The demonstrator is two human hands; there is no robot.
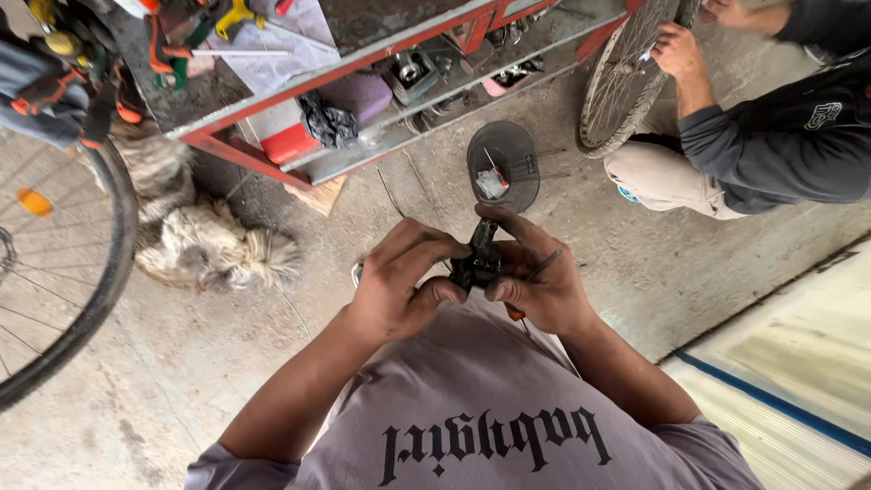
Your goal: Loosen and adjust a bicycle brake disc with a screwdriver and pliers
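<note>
Concrete workshop floor (181, 363), seen from above, with a red shelf rack (299, 91) at top, a bicycle wheel (63, 263) at left and a shaggy dog (204, 240) lying beside the rack. At centre, the left hand (399, 281) and right hand (535, 277) meet in front of the chest around a small black part (478, 263). Both sets of fingers are curled closed on it, thumbs pressing from below. An orange-handled tool (535, 281), probably a screwdriver, lies in the right palm. On the floor beyond sits a black saddle (504, 163). At upper right a second person's hand (679, 50) rests on another wheel (626, 73). For good work, the left hand should likely brace the part while the right turns the tool squarely.
</note>
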